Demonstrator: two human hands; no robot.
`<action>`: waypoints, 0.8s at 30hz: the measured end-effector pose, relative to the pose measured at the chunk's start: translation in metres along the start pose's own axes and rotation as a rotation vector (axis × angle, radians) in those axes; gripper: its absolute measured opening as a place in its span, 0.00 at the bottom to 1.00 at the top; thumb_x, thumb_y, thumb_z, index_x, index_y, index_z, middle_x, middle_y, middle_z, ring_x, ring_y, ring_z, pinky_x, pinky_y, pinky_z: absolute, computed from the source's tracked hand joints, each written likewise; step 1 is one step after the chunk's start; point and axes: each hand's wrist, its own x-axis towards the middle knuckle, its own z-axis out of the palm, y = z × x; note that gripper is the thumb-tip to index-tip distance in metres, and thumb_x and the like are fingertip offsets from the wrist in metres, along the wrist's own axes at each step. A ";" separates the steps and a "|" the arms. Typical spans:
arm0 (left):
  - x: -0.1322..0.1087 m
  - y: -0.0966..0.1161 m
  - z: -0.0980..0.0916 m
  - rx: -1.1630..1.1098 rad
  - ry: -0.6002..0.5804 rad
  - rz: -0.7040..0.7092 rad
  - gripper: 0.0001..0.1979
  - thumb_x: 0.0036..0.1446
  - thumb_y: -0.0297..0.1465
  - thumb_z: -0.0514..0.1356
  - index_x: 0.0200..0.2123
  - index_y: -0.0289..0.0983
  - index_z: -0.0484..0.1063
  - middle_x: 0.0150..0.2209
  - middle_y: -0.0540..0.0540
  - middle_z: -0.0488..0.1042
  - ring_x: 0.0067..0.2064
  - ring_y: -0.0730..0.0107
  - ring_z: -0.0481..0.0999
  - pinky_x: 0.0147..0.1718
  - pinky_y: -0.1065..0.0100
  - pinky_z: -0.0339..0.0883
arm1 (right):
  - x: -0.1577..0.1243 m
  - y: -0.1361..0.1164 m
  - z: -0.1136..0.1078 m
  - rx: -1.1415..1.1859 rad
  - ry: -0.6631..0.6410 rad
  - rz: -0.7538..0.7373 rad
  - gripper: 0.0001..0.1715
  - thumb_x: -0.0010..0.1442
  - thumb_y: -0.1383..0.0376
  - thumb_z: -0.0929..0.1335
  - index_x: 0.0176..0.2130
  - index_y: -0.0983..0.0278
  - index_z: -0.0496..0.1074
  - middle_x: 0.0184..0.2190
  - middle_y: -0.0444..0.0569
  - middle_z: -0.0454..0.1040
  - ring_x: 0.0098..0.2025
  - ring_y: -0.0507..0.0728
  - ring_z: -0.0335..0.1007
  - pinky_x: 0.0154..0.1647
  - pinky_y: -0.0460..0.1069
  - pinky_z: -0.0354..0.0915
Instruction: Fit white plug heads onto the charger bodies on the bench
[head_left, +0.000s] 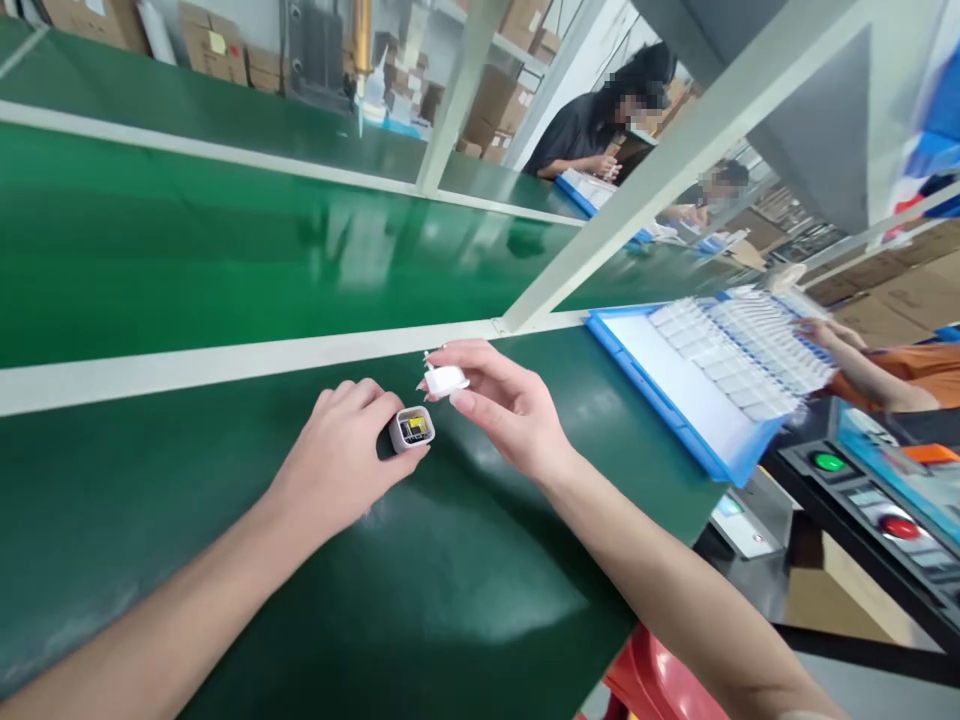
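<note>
Two hands out over the green belt [450, 600], head view only. Both forearms cut off at the bottom edge. Far right, badly smeared: a blue tray [660, 400] with rows of small white parts, too blurred to count or name. Co-worker's arm [862, 368] reaching in at its far corner, clipped by the frame. Red seat [660, 680] just peeking in at the bottom.

Now the fingers. Over to the left hand [341, 455]: knuckles up, low over the belt, thumb and forefinger closed tight on a small white casing [412, 429]. Open end turned toward the camera, something yellow and dark inside, too small to read. Other fingers curled under, out of sight.

Then the right hand [510, 410], just beside it and slightly higher, thumb and fingertips pinched on a white cap [445, 380], remaining fingers loosely spread. Cap and casing close, not touching. Casing resting on the belt or held just above it: impossible to tell.
</note>
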 end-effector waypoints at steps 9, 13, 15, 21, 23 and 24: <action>0.005 0.004 0.004 -0.030 0.022 -0.042 0.09 0.63 0.37 0.63 0.38 0.37 0.71 0.38 0.50 0.69 0.38 0.67 0.65 0.39 0.61 0.57 | -0.012 0.030 0.005 -0.011 0.031 -0.067 0.17 0.66 0.74 0.73 0.51 0.57 0.79 0.49 0.52 0.74 0.51 0.61 0.75 0.54 0.58 0.74; 0.005 0.004 0.003 -0.015 0.036 -0.022 0.09 0.64 0.37 0.63 0.38 0.37 0.72 0.39 0.51 0.70 0.39 0.67 0.66 0.39 0.61 0.58 | -0.011 0.029 -0.001 -0.069 -0.019 -0.126 0.22 0.65 0.78 0.73 0.53 0.57 0.77 0.48 0.51 0.76 0.52 0.62 0.74 0.54 0.60 0.73; 0.005 0.004 0.003 -0.007 0.044 -0.007 0.08 0.64 0.36 0.62 0.39 0.37 0.71 0.39 0.51 0.70 0.39 0.68 0.66 0.38 0.62 0.58 | -0.012 0.029 -0.003 -0.097 -0.032 -0.119 0.25 0.65 0.78 0.73 0.56 0.56 0.74 0.49 0.51 0.76 0.52 0.62 0.74 0.53 0.61 0.73; 0.003 0.004 0.004 -0.017 0.053 0.018 0.07 0.63 0.36 0.62 0.39 0.38 0.72 0.39 0.49 0.70 0.39 0.68 0.66 0.39 0.62 0.60 | -0.012 0.025 0.001 -0.263 -0.039 -0.262 0.21 0.65 0.78 0.73 0.54 0.61 0.77 0.46 0.52 0.80 0.50 0.61 0.76 0.55 0.61 0.74; 0.003 0.004 0.004 -0.014 0.042 0.018 0.06 0.63 0.36 0.62 0.38 0.39 0.73 0.39 0.49 0.70 0.39 0.67 0.66 0.39 0.62 0.60 | -0.011 0.023 0.003 -0.257 -0.035 -0.316 0.20 0.66 0.78 0.72 0.53 0.62 0.78 0.44 0.51 0.80 0.48 0.61 0.77 0.56 0.62 0.75; 0.003 0.004 0.004 -0.010 0.041 0.016 0.06 0.63 0.35 0.61 0.38 0.39 0.73 0.39 0.49 0.70 0.39 0.67 0.66 0.39 0.62 0.60 | -0.011 0.023 0.004 -0.250 -0.034 -0.306 0.19 0.66 0.78 0.72 0.53 0.62 0.78 0.44 0.51 0.81 0.47 0.61 0.77 0.57 0.62 0.75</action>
